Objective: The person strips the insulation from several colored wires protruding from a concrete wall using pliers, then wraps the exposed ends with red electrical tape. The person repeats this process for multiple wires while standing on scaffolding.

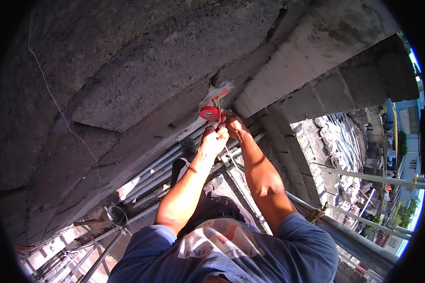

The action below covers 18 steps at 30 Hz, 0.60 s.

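Note:
A roll of red electrical tape (pixel 207 113) is beside my fingertips, just below a hole in the concrete wall. Orange and yellow wires (pixel 216 100) come out of that hole. My right hand (pixel 233 124) is closed, its fingers pinching at the strip end of the tape roll; the exact grip is partly hidden. Just below and left of it, my left hand (pixel 215 138) is closed too, around a thin pale cable (pixel 232 158) that hangs down from between the hands. Where the wires and the tape meet is too small to make out.
Rough concrete wall (pixel 174 70) fills the left, meeting a beam (pixel 316 52) at upper right. Scaffold pipes (pixel 151 172) lie below my feet; a large pipe rail (pixel 349 236) runs at right. A bucket (pixel 116 216) stands lower left. A thin string (pixel 56 106) hangs along the wall.

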Tool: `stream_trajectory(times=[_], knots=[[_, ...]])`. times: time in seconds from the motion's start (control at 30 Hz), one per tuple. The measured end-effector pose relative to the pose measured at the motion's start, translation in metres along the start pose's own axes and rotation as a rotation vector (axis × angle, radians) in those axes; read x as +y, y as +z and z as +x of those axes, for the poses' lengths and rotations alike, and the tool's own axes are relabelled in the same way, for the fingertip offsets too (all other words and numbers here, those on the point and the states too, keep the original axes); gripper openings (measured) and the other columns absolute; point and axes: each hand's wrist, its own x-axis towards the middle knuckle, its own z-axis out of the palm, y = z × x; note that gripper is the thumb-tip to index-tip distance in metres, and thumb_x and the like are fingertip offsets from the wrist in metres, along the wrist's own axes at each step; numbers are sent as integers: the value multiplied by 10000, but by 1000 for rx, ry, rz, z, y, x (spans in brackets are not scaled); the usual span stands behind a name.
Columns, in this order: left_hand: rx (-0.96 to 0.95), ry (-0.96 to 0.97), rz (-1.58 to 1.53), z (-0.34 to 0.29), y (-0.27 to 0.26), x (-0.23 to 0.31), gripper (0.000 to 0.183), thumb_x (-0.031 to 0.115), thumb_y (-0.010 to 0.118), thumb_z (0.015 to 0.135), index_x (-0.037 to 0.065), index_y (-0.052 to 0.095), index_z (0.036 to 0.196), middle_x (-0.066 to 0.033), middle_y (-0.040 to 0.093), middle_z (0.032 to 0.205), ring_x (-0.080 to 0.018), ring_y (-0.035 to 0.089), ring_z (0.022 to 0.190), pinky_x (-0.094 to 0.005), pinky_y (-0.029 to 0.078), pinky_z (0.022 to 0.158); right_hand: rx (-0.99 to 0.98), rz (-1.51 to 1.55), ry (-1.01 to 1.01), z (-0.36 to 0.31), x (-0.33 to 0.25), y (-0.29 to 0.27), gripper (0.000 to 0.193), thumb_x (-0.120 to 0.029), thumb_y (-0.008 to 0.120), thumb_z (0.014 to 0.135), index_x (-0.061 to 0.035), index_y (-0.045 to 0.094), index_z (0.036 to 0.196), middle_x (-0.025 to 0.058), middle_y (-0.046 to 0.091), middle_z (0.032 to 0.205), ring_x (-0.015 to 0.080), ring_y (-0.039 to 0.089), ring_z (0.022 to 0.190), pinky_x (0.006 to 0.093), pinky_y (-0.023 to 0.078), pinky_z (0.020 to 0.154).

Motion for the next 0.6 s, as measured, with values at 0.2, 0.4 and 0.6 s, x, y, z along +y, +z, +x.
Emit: stream_trajectory(times=[0.2,0.4,0.6], knots=[[113,12,30,4,-21,-2,133,200,496,1067,146,595,1138,19,484,763,-64,344,491,-218,285,461,243,-233,-289,3,-12,12,400,-287,623,1001,-23,574,1297,81,678,949,174,669,776,310,572,736],[147,275,329,4,-27,-17,349,110,419,1042,250,444,1361,-6,567,943,-71,448,588,-225,303,487,337,-1388,-321,-24,-45,65,559,-648,573,939,-187,743,1204,210,577,1341,395,654,1143,461,528,990],[263,419,577,6,-31,-19,384,108,523,1028,223,459,1388,2,625,1029,-58,511,689,-205,306,474,459,-1105,-343,-45,-64,70,828,-823,419,899,-98,786,1052,241,677,1164,344,672,1113,437,508,955]])
